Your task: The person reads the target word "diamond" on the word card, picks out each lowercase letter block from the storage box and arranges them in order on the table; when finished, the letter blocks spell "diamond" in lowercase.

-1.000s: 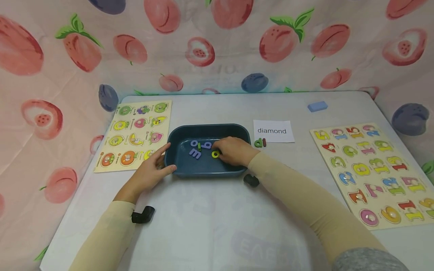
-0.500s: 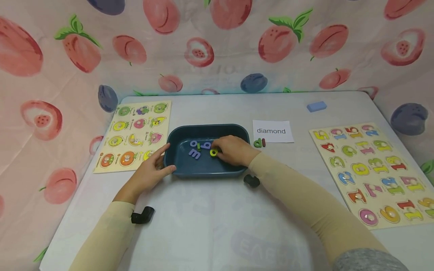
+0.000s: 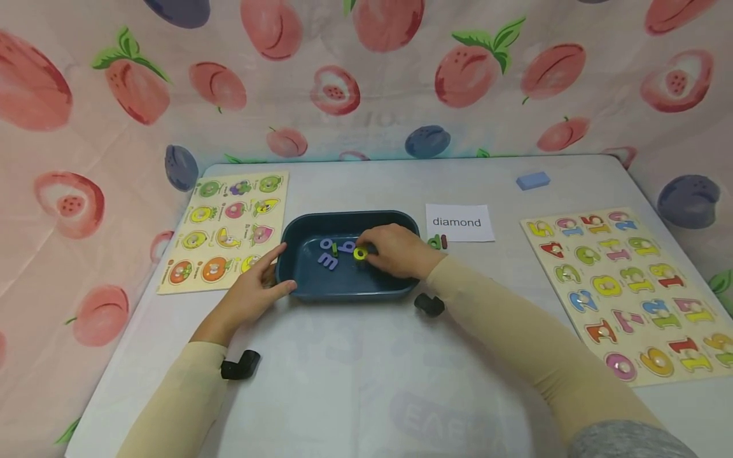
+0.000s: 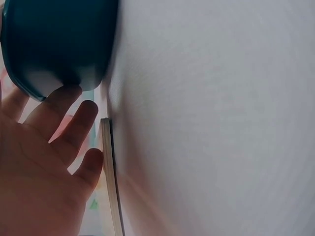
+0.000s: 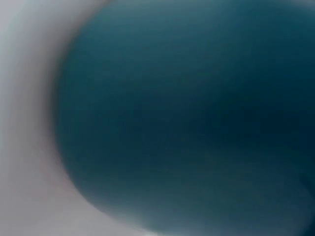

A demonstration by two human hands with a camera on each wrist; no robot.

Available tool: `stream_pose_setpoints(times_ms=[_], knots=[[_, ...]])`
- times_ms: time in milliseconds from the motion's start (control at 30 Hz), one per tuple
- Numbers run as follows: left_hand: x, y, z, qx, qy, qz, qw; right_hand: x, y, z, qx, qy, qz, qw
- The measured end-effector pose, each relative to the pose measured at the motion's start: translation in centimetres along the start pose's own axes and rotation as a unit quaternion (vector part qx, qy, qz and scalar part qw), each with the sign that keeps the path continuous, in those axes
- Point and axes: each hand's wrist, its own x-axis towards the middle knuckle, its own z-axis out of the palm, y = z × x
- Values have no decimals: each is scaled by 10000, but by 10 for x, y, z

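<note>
A dark blue tray (image 3: pixel 343 292) stands on the table with several small letters inside. My left hand (image 3: pixel 254 294) rests at its left end, the thumb at the near rim; in the left wrist view the loosely spread fingers (image 4: pixel 59 105) touch the tray's outside. Over the tray, my right hand (image 3: pixel 395 249) pinches a yellow ring-shaped letter (image 3: pixel 359 259) between thumb and fingertips. Left of it lie a purple m (image 3: pixel 328 261), a purple ring-shaped letter (image 3: pixel 326 248), another purple letter (image 3: pixel 347 247) and a small green piece (image 3: pixel 335 250). The right wrist view is blurred, mostly tray.
A card (image 3: pixel 460 223) printed "diamond" is behind the right hand, with a green d (image 3: pixel 436 242) and a red stick-like letter (image 3: pixel 444 242) below it. A fruit puzzle board (image 3: pixel 229 216) is at left, a number board (image 3: pixel 624 299) at right, a blue block (image 3: pixel 533 181) at back.
My right hand has lifted slightly, and the yellow letter has shifted a little up and left with its fingertips. The left hand stays at the tray.
</note>
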Motion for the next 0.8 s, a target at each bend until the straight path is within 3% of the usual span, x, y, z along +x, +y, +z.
stream_pose_setpoints(times_ms=[500,800], knots=[[-2,2,-1,161,36,39,9999,-19,11,-23,46,150,403,9991],[-3,4,0,157,17,64,9999,-35,26,-37,21,398,279,9988]])
